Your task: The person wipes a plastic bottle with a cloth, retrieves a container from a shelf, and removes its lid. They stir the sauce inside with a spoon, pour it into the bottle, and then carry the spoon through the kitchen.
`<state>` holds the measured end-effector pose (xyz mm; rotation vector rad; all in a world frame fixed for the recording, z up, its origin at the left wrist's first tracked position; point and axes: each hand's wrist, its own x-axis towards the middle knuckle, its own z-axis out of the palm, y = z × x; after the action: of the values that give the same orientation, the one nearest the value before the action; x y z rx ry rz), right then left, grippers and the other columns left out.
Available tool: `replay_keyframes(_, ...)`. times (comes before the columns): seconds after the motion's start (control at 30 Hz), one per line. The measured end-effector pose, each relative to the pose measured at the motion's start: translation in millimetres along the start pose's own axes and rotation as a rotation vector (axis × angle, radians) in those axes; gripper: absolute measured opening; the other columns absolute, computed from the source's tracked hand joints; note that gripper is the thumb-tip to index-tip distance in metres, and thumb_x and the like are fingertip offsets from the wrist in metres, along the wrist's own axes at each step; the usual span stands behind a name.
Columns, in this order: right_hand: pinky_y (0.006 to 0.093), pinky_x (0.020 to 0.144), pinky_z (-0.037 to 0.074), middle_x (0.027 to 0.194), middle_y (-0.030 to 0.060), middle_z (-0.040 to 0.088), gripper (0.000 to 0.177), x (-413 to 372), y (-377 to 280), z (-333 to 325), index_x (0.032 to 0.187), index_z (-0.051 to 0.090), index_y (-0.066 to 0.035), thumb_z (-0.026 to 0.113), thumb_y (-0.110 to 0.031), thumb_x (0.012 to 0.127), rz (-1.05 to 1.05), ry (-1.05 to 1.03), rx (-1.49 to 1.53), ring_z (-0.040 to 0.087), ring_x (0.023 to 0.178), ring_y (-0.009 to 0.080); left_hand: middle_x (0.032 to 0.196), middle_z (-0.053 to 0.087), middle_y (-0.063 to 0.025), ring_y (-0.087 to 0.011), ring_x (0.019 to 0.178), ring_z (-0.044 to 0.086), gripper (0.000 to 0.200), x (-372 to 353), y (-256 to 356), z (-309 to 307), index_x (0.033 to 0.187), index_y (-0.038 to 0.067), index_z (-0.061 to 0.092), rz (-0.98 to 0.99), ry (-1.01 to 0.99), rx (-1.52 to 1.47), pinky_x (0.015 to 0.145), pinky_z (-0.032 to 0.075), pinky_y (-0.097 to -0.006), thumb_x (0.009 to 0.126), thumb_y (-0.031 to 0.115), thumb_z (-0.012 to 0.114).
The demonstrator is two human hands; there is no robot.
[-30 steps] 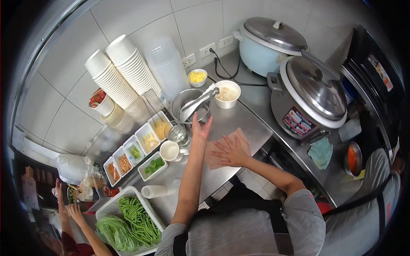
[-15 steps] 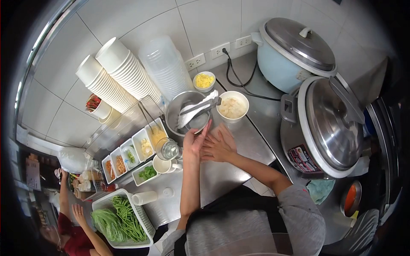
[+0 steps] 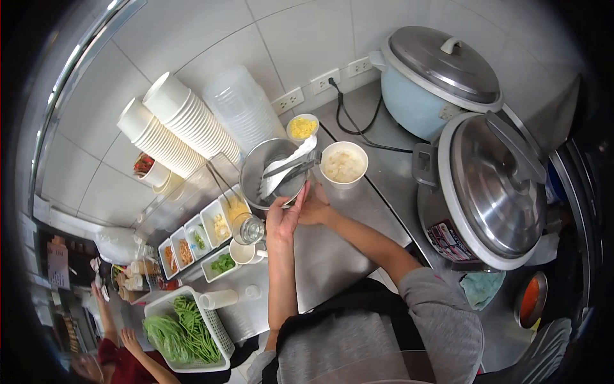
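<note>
My left hand [image 3: 284, 217] is at the near rim of a metal bowl [image 3: 248, 168], fingers stretched out towards it. Against its palm side lies my right hand [image 3: 314, 206], its fingers mostly hidden behind the left. Metal tongs [image 3: 296, 168] and a white utensil [image 3: 289, 162] rest across the bowl. Just beyond my hands to the right stands a white paper bowl [image 3: 344, 164] with pale food in it. A clear glass [image 3: 248, 228] and a white mug [image 3: 245, 253] are beside my left wrist.
Stacked paper bowls [image 3: 182, 121] and clear containers [image 3: 240, 105] line the wall. Ingredient trays [image 3: 203, 235] and a basket of greens [image 3: 220, 333] are left. Two rice cookers [image 3: 416, 96] [image 3: 441, 192] fill the right. Another person's arm [image 3: 147, 358] shows lower left.
My right hand, spread over my left palm before, has slid behind the left hand, hiding its fingers. The view has shifted slightly.
</note>
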<state>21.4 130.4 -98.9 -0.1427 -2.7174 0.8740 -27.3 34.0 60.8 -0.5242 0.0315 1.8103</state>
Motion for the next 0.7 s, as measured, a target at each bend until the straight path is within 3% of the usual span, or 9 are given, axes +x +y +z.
replay_keyframes(0.1,0.0599,0.104,0.009,0.143,0.0100,0.028,0.050,-63.7,-57.5,-47.6,0.132,0.038,-0.016,0.045,-0.037,0.087,0.219,-0.092,-0.297,0.018,0.134,0.0292,0.135,0.017,-0.0315,-0.0513,0.121,0.030,0.065,3.6,3.4,-8.8,0.134,-0.010,0.007,0.026,0.008,0.080,0.098,0.041,-0.0505,0.073,-0.010,0.031)
replay_keyframes(0.2,0.0680,0.097,0.010,0.143,0.0106,0.028,0.051,-131.0,-78.2,-43.5,0.131,0.041,-0.014,0.051,-0.036,0.086,0.268,0.193,-0.198,0.017,0.134,0.0308,0.134,0.025,-0.0312,-0.0466,0.124,0.029,0.066,11.0,21.3,-22.2,0.133,-0.010,0.001,-0.180,0.026,0.028,0.102,0.033,-0.0553,0.074,-0.003,0.029)
replay_keyframes(0.23,0.0648,0.099,0.013,0.141,0.0105,0.031,0.051,-151.7,-88.3,-55.0,0.129,0.043,-0.013,0.052,-0.037,0.086,0.312,0.181,-0.192,0.019,0.133,0.0302,0.136,0.024,-0.0309,-0.0434,0.128,0.026,0.061,24.2,26.5,-27.9,0.127,-0.019,0.016,-0.043,0.198,0.128,0.107,0.020,-0.0545,0.071,0.000,0.034)
replay_keyframes(0.27,0.0615,0.100,0.016,0.140,0.0104,0.033,0.051,-169.9,-106.8,-67.3,0.128,0.044,-0.011,0.053,-0.038,0.085,0.364,0.173,-0.178,0.022,0.133,0.0297,0.135,0.026,-0.0305,-0.0443,0.127,0.026,0.060,28.2,27.7,-30.3,0.127,-0.019,0.014,-0.037,0.264,0.168,0.107,0.021,-0.0544,0.073,0.001,0.031)
replay_keyframes(0.3,0.0583,0.101,0.020,0.138,0.0103,0.036,0.051,-184.7,-124.6,-77.4,0.127,0.046,-0.010,0.054,-0.039,0.085,0.417,0.167,-0.155,0.024,0.132,0.0291,0.136,0.024,-0.0306,-0.0438,0.127,0.027,0.059,50.8,52.0,-49.0,0.129,-0.017,0.013,-0.131,0.321,-0.132,0.107,0.022,-0.0537,0.076,0.003,0.030)
replay_keyframes(0.4,0.0429,0.101,0.031,0.127,0.0122,0.049,0.049,-218.9,-154.0,-104.0,0.121,0.052,-0.006,0.056,-0.039,0.085,0.440,0.222,0.298,0.041,0.122,0.0261,0.138,0.025,-0.0243,-0.0385,0.129,0.026,0.059,44.3,46.2,-56.9,0.135,-0.009,0.012,-0.202,0.230,-0.103,0.105,0.027,-0.0534,0.080,0.005,0.028)
replay_keyframes(0.53,0.0295,0.088,0.044,0.107,0.0117,0.063,0.038,-263.7,-228.0,-162.6,0.113,0.058,-0.002,0.058,-0.028,0.086,0.429,0.236,0.562,0.058,0.102,0.0197,0.138,0.024,-0.0249,-0.0450,0.123,0.032,0.071,73.8,66.9,-65.5,0.132,0.005,-0.018,-0.125,0.315,-0.070,0.099,0.033,-0.0594,0.083,0.004,0.032)
replay_keyframes(0.57,0.0298,0.088,0.044,0.110,0.0113,0.061,0.038,-279.6,-236.7,-170.3,0.115,0.057,-0.002,0.058,-0.027,0.087,0.389,0.262,0.623,0.058,0.101,0.0198,0.139,0.021,-0.0236,-0.0431,0.125,0.029,0.067,52.7,43.8,-55.0,0.136,-0.003,-0.005,-0.042,0.326,-0.018,0.102,0.030,-0.0579,0.081,0.004,0.032)
replay_keyframes(0.7,0.0317,0.085,0.046,0.112,0.0144,0.059,0.036,-327.3,-273.1,-194.7,0.117,0.054,0.003,0.057,-0.016,0.087,0.232,0.376,0.820,0.060,0.096,0.0223,0.134,0.026,-0.0237,-0.0411,0.122,0.033,0.088,38.8,38.6,-66.6,0.133,0.000,0.000,-0.133,0.186,0.110,0.098,0.037,-0.0564,0.073,0.000,0.065)
